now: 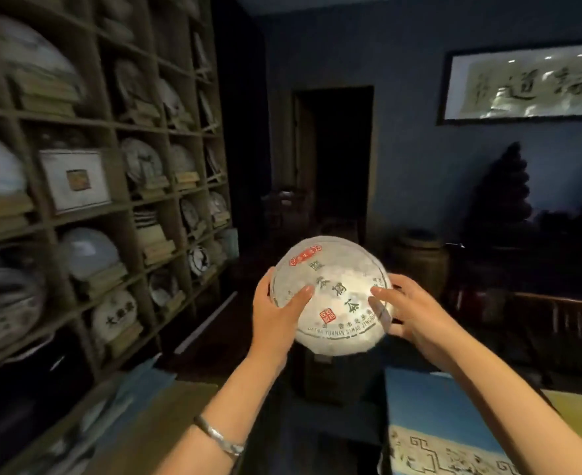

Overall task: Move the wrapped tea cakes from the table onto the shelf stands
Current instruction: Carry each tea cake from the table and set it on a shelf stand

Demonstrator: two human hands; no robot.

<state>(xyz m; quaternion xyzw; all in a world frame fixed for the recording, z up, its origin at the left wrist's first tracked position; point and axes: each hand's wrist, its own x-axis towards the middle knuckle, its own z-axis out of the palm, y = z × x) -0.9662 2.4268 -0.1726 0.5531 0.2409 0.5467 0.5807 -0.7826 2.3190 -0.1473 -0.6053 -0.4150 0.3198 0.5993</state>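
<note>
A large round tea cake [334, 286] in white paper with green characters and red seals is held up in the air in front of me. My left hand [275, 310] grips its left edge, thumb on the face. My right hand [409, 310] holds its right edge, fingers behind it. The wooden shelf unit [111, 207] fills the left side, its cells holding wrapped tea cakes propped on wooden stands [152, 248]. The cake is tilted, face toward me.
A table with a blue patterned cloth [436, 423] lies at lower right, a wooden surface [138, 426] at lower left. A dark doorway [334, 159], a wooden barrel [419, 258] and a framed calligraphy [529, 84] are ahead.
</note>
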